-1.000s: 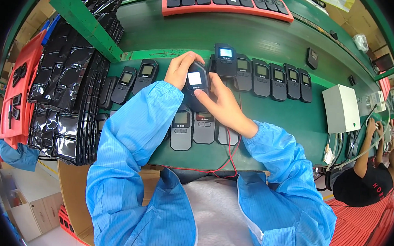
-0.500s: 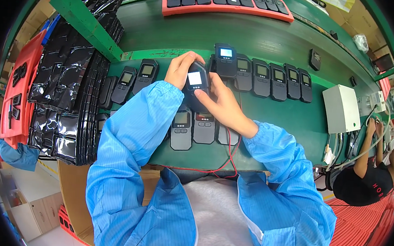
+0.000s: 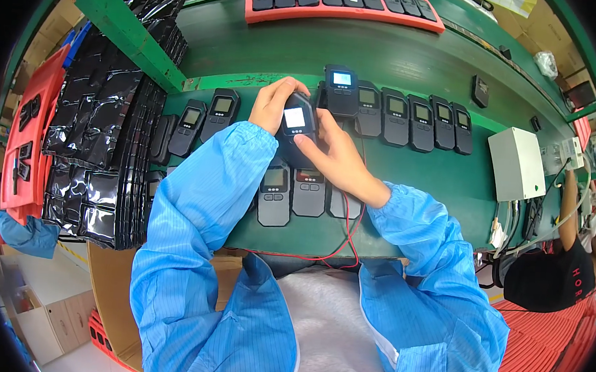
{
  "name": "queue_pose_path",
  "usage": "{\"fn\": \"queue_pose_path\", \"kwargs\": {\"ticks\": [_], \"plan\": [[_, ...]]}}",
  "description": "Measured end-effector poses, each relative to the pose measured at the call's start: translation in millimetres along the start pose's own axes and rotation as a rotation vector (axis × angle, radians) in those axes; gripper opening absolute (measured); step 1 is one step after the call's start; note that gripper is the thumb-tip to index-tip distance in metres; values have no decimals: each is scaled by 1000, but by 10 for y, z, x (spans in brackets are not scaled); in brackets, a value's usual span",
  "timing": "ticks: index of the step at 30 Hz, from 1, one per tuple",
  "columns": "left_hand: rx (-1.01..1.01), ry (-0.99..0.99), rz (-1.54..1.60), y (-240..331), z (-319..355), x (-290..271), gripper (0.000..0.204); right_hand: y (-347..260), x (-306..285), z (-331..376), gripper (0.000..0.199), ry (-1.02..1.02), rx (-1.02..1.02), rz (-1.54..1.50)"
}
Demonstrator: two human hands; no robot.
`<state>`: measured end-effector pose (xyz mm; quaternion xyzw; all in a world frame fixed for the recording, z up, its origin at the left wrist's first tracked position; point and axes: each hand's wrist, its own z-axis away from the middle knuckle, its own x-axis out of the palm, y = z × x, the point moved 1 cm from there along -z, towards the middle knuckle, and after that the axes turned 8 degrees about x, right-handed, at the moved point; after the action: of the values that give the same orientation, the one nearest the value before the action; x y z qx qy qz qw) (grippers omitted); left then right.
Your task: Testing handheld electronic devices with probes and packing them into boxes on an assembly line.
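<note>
Both hands hold one black handheld meter [image 3: 297, 143] whose small screen glows white. My left hand [image 3: 274, 106] wraps its left side and top, fingers curled. From the right, my right hand [image 3: 341, 160] grips it, with the thumb resting on the front just below the screen. Right beneath lie a grey meter [image 3: 274, 205] with a dark screen and another meter [image 3: 309, 199] with a reddish strip on its screen. Just beyond my right fingers is a meter [image 3: 340, 91] with a bluish lit screen, overlapping its neighbour. Red wires [image 3: 349, 241] run beside my right wrist.
Several meters [image 3: 422, 124] stand in a row to the right, and two [image 3: 188, 128] lie left. Stacked black plastic trays [image 3: 94, 137] fill the left side. A grey-white box [image 3: 517, 165] with cables sits right. Beyond, a red tray [image 3: 344, 13] holds meters. A co-worker [image 3: 547, 279] is at far right.
My hands and the held meter stay in place. At the upper right, a loose black device on the green belt has shifted slightly right. The co-worker's head and arm have moved.
</note>
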<state>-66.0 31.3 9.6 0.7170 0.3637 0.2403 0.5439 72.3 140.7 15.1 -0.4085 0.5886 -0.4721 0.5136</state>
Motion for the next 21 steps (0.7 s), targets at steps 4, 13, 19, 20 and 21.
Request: {"fn": "queue_pose_path", "kwargs": {"ticks": [4, 13, 19, 20, 21], "plan": [[-7, 0, 2, -1, 0, -1, 42, -11, -11, 9, 41, -10, 35, 32], [-2, 0, 12, -12, -5, 0, 41, 15, 2, -6, 41, -5, 10, 7], [-12, 10, 15, -19, -3, 3, 41, 1, -4, 3, 40, -18, 33, 6], [-7, 9, 16, -20, -4, 2, 41, -2, -5, 5, 40, -16, 29, 9], [-2, 7, 16, -23, -6, 1, 41, -2, -8, 5, 40, -18, 32, 12]]}}
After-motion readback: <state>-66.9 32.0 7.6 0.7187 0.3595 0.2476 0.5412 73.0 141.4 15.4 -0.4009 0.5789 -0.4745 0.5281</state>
